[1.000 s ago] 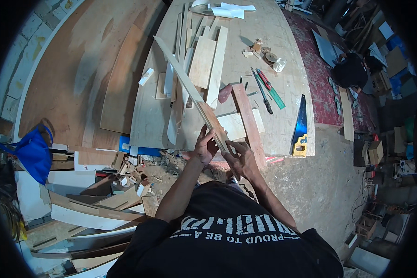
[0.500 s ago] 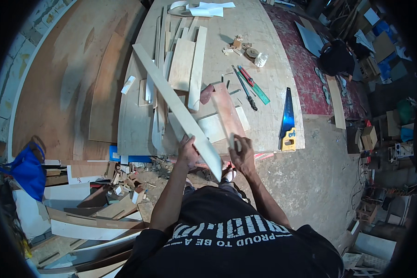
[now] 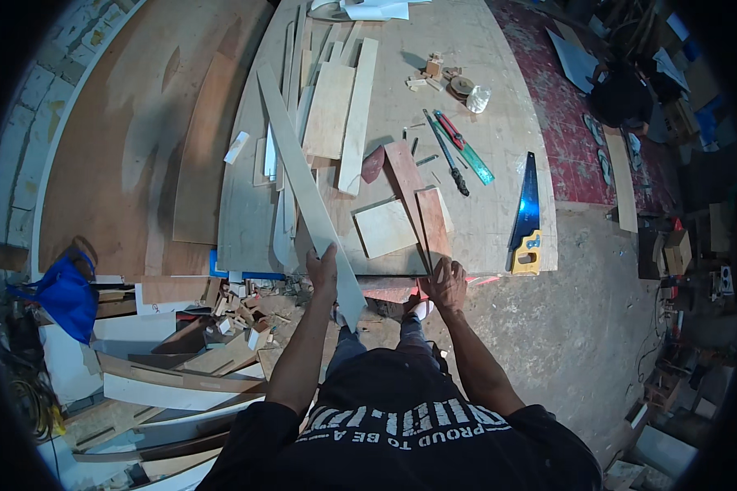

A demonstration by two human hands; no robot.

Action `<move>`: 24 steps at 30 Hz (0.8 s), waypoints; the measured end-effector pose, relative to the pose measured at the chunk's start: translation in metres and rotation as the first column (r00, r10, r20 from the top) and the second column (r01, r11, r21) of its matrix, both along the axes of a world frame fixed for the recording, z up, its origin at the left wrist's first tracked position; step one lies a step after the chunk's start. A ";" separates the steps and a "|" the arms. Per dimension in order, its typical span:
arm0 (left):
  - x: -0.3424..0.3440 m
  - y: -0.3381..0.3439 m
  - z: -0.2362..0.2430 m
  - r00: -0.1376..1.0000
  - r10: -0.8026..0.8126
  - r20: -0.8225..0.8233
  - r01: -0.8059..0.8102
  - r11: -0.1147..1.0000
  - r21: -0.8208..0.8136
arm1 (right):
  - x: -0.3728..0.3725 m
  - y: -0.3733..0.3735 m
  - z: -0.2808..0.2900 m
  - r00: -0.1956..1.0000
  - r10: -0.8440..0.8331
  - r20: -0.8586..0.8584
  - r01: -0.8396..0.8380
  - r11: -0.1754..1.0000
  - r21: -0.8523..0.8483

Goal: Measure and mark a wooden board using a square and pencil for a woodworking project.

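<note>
My left hand (image 3: 322, 270) is closed around the near part of a long pale wooden strip (image 3: 301, 168), which slants away to the far left over the table and sticks out past its front edge. At the table's front edge, my right hand (image 3: 445, 285) has its fingers bent on the near end of a short reddish wood piece (image 3: 434, 219). That piece lies beside and partly over a narrow reddish board (image 3: 403, 168). To their left is a pale rectangular wood block (image 3: 385, 229). A dark red scrap, perhaps sandpaper (image 3: 373, 164), touches the reddish board's far end.
A handsaw (image 3: 525, 221) with a yellow handle lies at the table's right edge. Pens, a red cutter (image 3: 448, 128) and a green ruler (image 3: 476, 164) lie mid-table. Boards (image 3: 329, 110) are stacked at the left. Offcuts (image 3: 241, 315) cover the floor at left; a person (image 3: 619, 100) crouches far right.
My right hand has moved onto the reddish piece, which now shows apart from the board. The pale strip has swung slightly more upright in my left hand. The whole view has shifted a little.
</note>
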State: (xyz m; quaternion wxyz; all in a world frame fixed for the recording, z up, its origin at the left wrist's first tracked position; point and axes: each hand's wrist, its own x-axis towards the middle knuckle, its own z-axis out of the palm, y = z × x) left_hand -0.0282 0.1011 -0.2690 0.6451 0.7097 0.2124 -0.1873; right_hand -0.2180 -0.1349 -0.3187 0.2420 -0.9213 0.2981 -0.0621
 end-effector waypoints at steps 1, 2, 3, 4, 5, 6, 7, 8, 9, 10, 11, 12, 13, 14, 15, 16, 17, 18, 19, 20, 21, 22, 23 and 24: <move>-0.004 -0.011 0.019 0.998 -0.005 0.063 -0.004 0.990 0.142 | -0.001 -0.001 -0.004 0.997 -0.016 0.069 0.020 0.998 -0.052; -0.003 -0.016 0.031 0.991 -0.008 0.133 -0.030 0.959 0.281 | 0.000 0.000 -0.002 0.995 -0.016 0.102 0.029 0.992 -0.126; -0.003 -0.013 0.031 0.990 0.002 0.144 -0.043 0.959 0.282 | 0.001 0.001 -0.001 0.993 -0.006 0.114 0.020 0.992 -0.125; -0.005 -0.011 0.030 0.972 -0.042 0.232 -0.051 0.924 0.380 | 0.002 0.002 0.001 0.993 0.002 0.114 0.013 0.992 -0.127; -0.006 -0.009 0.030 0.946 -0.095 0.311 -0.067 0.879 0.472 | 0.003 0.001 0.002 0.994 0.008 0.114 0.007 0.992 -0.130; -0.007 -0.007 0.027 0.943 -0.090 0.319 -0.075 0.880 0.470 | 0.003 0.000 0.005 0.995 0.031 0.092 -0.018 0.990 -0.137; -0.006 -0.003 0.024 0.940 -0.118 0.321 -0.077 0.841 0.535 | 0.006 -0.003 0.008 0.994 0.035 0.100 -0.021 0.990 -0.140; -0.003 0.001 0.022 0.936 -0.145 0.320 -0.081 0.798 0.598 | 0.008 -0.006 0.011 0.998 0.041 0.037 -0.037 0.994 -0.100; -0.002 0.001 0.024 0.935 -0.147 0.321 -0.079 0.800 0.595 | 0.007 -0.009 0.014 0.999 0.043 -0.033 -0.045 0.997 -0.059; -0.002 0.003 0.026 0.929 -0.194 0.316 -0.044 0.788 0.614 | 0.009 -0.014 0.016 0.999 0.040 -0.032 -0.042 0.997 -0.062; -0.001 0.004 0.028 0.920 -0.240 0.309 -0.010 0.775 0.632 | 0.016 -0.020 0.018 0.998 0.068 -0.016 -0.069 0.996 -0.049; -0.001 0.003 0.031 0.920 -0.244 0.307 -0.005 0.776 0.631 | 0.019 -0.026 0.018 0.996 0.094 -0.002 -0.094 0.995 -0.035; -0.001 0.002 0.034 0.942 -0.231 0.245 0.013 0.751 0.660 | 0.021 -0.031 0.018 0.996 0.090 -0.006 -0.090 0.995 -0.036; -0.002 0.000 0.037 0.959 -0.216 0.182 0.033 0.726 0.687 | 0.023 -0.035 0.019 0.993 0.109 -0.041 -0.111 0.993 -0.045; -0.001 0.003 0.035 0.959 -0.213 0.184 0.030 0.726 0.687 | 0.028 -0.038 0.020 0.988 0.135 -0.071 -0.139 0.989 -0.052; -0.002 0.004 0.032 0.967 -0.204 0.156 0.036 0.710 0.704 | 0.030 -0.041 0.021 0.985 0.145 -0.098 -0.149 0.988 -0.035; -0.002 0.006 0.029 0.973 -0.193 0.128 0.043 0.693 0.719 | 0.031 -0.042 0.023 0.984 0.148 -0.096 -0.152 0.988 -0.035; -0.004 0.006 0.028 0.973 -0.194 0.127 0.045 0.693 0.719 | 0.029 -0.044 0.021 0.981 0.159 -0.111 -0.163 0.986 -0.025; -0.005 0.006 0.028 0.974 -0.201 0.105 0.064 0.689 0.722 | 0.027 -0.045 0.019 0.977 0.172 -0.126 -0.175 0.985 -0.014; -0.008 0.005 0.027 0.975 -0.207 0.083 0.084 0.685 0.724 | 0.025 -0.045 0.016 0.977 0.171 -0.127 -0.175 0.985 -0.015; -0.010 0.006 0.027 0.975 -0.206 0.083 0.084 0.685 0.724 | 0.025 -0.043 0.013 0.982 0.147 -0.120 -0.152 0.988 -0.038; -0.012 0.006 0.026 0.977 -0.204 0.059 0.098 0.681 0.726 | 0.024 -0.042 0.011 0.986 0.122 -0.111 -0.129 0.990 -0.060; -0.015 0.007 0.025 0.979 -0.201 0.035 0.113 0.677 0.727 | 0.021 -0.043 0.010 0.986 0.124 -0.112 -0.131 0.990 -0.060; -0.019 0.009 0.024 0.980 -0.195 0.037 0.107 0.677 0.728 | 0.020 -0.044 0.011 0.985 0.138 -0.108 -0.140 0.990 -0.013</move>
